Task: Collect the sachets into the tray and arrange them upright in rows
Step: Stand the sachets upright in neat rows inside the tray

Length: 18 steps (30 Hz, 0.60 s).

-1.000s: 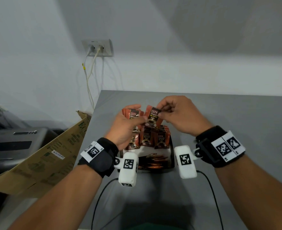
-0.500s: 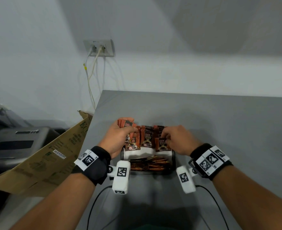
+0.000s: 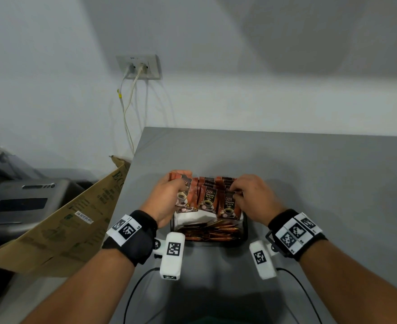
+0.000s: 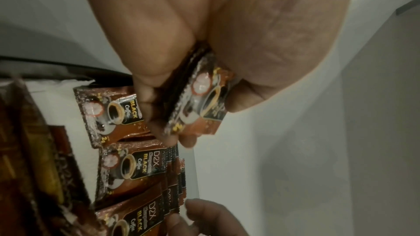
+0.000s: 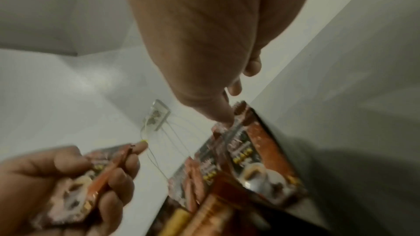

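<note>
Landmark = small black rectangular tray [image 3: 244, 226] on the grey tabletop [image 3: 309, 183].

Nearest compartment of the tray: loose heap of glossy orange-brown stick sachets [image 3: 211, 230] lying flat, not yet stood up. A white divider [image 3: 192, 218] sits behind them.

Behind the divider: brown foil "D2X Black Coffee" sachets [image 3: 207, 199] standing upright in rows, three across, several deep.

Left hand [image 3: 167, 199], at the tray's left side: thumb and fingers curled round a small stack of the same brown sachets [image 4: 200, 100], pinched face to face.

Right hand [image 3: 251, 197], over the tray's right column: fingertips [image 5: 223, 116] on the top edge of the front sachet; whether it pinches or only presses, cannot tell.

Handling, my read: light, thin, slick foil, floppy; a stack will fan or slide if squeezed loosely. Best grip is across the flat faces near the crimped top seam, lowering bottom edge first while the other hand props the row.

Far left of the tray: cardboard box flap [image 3: 59, 220], wall socket [image 3: 139, 66].
</note>
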Each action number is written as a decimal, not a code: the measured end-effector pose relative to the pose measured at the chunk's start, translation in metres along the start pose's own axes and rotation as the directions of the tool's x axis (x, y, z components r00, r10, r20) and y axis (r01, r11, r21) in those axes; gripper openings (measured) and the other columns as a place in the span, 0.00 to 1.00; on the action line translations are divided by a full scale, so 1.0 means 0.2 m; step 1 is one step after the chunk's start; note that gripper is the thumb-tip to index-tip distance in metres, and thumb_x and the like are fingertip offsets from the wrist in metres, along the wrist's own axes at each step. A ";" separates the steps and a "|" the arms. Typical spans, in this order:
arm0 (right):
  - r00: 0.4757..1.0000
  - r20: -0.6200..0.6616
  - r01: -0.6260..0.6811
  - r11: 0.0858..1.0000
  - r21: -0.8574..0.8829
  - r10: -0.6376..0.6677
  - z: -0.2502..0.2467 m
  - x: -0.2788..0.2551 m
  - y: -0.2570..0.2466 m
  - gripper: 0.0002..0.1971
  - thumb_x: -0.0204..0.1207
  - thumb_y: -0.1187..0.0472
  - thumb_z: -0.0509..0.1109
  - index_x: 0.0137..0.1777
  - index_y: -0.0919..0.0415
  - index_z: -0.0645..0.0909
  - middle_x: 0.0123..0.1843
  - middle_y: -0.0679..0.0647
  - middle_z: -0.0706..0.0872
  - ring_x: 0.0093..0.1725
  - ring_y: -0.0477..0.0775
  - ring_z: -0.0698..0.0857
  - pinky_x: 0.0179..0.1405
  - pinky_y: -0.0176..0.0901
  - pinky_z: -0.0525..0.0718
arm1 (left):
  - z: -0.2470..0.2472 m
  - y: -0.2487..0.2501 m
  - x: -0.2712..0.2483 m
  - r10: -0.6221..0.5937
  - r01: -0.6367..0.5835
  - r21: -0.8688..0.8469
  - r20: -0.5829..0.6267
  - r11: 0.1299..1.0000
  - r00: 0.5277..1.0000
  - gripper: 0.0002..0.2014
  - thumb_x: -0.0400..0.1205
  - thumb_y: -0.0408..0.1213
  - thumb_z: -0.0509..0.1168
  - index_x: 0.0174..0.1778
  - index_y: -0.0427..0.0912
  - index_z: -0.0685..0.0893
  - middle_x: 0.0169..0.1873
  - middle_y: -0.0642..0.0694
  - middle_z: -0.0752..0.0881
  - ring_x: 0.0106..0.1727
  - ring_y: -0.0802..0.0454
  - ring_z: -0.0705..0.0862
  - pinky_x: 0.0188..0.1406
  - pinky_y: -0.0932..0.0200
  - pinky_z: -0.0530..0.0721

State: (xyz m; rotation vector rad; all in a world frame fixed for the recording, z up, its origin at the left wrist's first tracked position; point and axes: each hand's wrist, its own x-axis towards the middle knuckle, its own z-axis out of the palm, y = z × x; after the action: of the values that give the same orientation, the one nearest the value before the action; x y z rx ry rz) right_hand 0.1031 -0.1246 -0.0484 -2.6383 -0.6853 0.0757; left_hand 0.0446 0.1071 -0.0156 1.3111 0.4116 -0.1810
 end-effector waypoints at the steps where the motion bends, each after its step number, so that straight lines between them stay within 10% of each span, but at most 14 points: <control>1: 0.999 -0.031 -0.007 0.999 0.039 0.008 -0.02 0.00 -0.01 0.04 0.79 0.60 0.74 0.52 0.55 0.88 0.49 0.47 0.83 0.52 0.48 0.79 0.58 0.44 0.80 | 0.00 0.00 0.00 0.000 0.000 -0.005 0.010 1.000 1.000 0.18 0.81 0.19 0.58 0.63 0.35 0.82 0.53 0.31 0.87 0.47 0.39 0.86 0.46 0.47 0.86; 7: 1.000 0.022 -0.021 0.858 0.514 0.011 -0.26 0.07 -0.28 0.09 0.77 0.56 0.77 0.56 0.48 0.89 0.48 0.39 0.90 0.48 0.34 0.87 0.49 0.22 0.80 | 0.08 0.03 0.00 0.148 -0.160 0.080 0.137 0.984 0.979 0.22 0.76 0.11 0.67 0.63 0.34 0.82 0.46 0.33 0.89 0.44 0.40 0.88 0.45 0.48 0.89; 18: 0.952 0.302 -0.106 0.977 0.187 0.046 -0.12 0.21 -0.29 0.07 0.79 0.66 0.73 0.48 0.51 0.86 0.43 0.43 0.88 0.44 0.44 0.88 0.47 0.40 0.88 | -0.10 0.02 0.05 0.119 -0.091 0.156 -0.174 0.983 0.978 0.14 0.82 0.26 0.68 0.62 0.41 0.80 0.41 0.42 0.83 0.40 0.49 0.83 0.34 0.58 0.84</control>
State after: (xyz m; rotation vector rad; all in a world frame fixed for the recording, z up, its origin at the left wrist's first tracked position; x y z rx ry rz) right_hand 0.1169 -0.0678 -0.0010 -2.4788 -0.6315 0.5455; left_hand 0.0513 0.1273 -0.0205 1.4980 0.4899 -0.0016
